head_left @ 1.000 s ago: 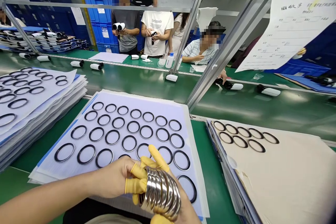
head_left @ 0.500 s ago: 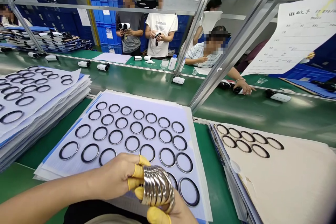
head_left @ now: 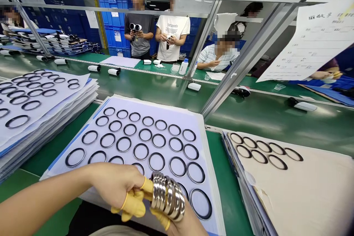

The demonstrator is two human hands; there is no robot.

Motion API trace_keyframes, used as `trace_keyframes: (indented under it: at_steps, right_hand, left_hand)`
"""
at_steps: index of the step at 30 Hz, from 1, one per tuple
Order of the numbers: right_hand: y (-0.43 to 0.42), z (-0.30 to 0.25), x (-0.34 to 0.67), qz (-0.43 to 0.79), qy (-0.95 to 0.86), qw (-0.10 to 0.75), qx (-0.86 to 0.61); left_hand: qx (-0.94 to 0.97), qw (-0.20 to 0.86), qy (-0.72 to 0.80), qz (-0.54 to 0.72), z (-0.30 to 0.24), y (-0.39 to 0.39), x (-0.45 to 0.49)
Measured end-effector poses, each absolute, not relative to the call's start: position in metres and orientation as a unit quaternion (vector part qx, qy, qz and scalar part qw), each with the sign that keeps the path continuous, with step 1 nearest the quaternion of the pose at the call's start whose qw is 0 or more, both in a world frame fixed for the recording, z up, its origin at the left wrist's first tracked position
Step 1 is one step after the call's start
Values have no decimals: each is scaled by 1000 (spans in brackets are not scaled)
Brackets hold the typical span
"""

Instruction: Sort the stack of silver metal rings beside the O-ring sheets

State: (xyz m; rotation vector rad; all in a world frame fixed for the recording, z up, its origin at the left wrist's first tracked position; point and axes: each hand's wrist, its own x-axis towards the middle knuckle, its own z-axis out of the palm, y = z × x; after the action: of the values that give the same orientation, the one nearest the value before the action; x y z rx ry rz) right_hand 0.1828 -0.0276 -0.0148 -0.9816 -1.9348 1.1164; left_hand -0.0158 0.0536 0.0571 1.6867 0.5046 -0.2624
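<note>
Grip clamped: left hand (head_left: 117,188), right hand (head_left: 188,226) around metal rings (head_left: 167,199); paper sheet (head_left: 155,110) below, green workbench (head_left: 35,188) beside.

Best we can read is what looks like "Parlamento" on the white T-shirt (head_left: 173,25) across the line. The paper form (head_left: 312,42) hanging top right has a Chinese heading, but it's too blurry for us, as are the blue crate labels (head_left: 117,35).

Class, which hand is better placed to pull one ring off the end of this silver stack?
Probably the left hand: its yellow-cotted fingers touch the end of the stack of shiny silver metal rings, while the right hand, mostly out of view, sits beneath the stack, seemingly bearing it.
</note>
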Motion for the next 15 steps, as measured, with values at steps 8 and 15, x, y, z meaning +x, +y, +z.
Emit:
trace_keyframes:
  at_steps: [8,15]
  right_hand:
    - [-20,-5,195,371,-762,329,-416]
    - [-23,4,202,470,-711,358,-382]
  left_hand:
    - [565,806,170,-49,2,40,0]
    - [588,796,137,49,10,34,3]
